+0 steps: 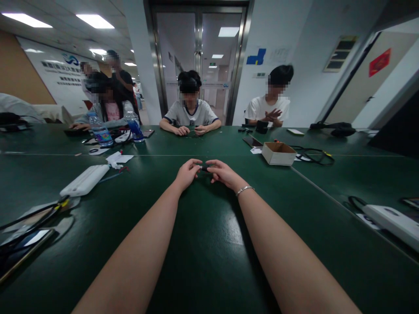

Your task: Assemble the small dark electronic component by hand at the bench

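Note:
Both arms reach out over the dark green table [203, 244]. Between my fingertips is a small black object [205, 168] with a shiny, metal-looking end on the left; its exact kind is too small to make out. My left hand [189, 173] pinches at the metal end, fingers bent together. On the black part, my right hand [224, 173] closes thumb and fingers. A silver bracelet [245, 190] circles my right wrist. The fingers hide part of the object.
A small open box [278, 154] stands ahead right. To the left lie a white power bank [84, 180], cables, papers and a phone [24, 250]; two plastic bottles [101, 129] stand farther back. Another white device [394, 221] lies right. Several people are across the table.

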### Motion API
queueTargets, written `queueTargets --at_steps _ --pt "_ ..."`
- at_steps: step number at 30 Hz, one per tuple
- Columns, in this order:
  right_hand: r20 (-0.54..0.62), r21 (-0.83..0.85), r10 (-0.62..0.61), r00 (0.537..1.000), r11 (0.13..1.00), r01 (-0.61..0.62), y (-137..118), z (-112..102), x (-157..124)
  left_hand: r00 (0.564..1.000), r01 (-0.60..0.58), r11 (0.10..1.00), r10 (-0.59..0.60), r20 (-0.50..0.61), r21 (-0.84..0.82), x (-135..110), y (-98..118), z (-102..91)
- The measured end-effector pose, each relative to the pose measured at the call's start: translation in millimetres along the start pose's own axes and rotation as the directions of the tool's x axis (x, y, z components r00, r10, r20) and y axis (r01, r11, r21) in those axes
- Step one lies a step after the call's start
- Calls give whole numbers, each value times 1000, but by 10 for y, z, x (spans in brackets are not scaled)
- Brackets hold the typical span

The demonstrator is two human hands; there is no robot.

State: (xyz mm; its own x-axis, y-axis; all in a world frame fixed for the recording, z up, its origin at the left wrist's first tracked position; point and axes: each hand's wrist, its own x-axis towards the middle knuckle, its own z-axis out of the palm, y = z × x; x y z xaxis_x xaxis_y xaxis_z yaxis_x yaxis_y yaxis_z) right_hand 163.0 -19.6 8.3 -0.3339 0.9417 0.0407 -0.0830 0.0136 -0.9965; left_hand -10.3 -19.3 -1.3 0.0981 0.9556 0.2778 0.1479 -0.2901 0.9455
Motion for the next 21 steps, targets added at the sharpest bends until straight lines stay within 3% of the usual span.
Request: queueTargets --at_steps 8,17,21 --pt "40 -36 -13 999 999 15 25 -25 6 999 -33 999 33 0 -12 18 -48 -15" --pt "48 -206 21 999 978 -11 66 1 77 999 38 997 -36 16 -74 8 55 -22" --pt "31 -286 -35 999 957 43 98 37 82 1000 17 996 -15 22 -91 15 40 -10"
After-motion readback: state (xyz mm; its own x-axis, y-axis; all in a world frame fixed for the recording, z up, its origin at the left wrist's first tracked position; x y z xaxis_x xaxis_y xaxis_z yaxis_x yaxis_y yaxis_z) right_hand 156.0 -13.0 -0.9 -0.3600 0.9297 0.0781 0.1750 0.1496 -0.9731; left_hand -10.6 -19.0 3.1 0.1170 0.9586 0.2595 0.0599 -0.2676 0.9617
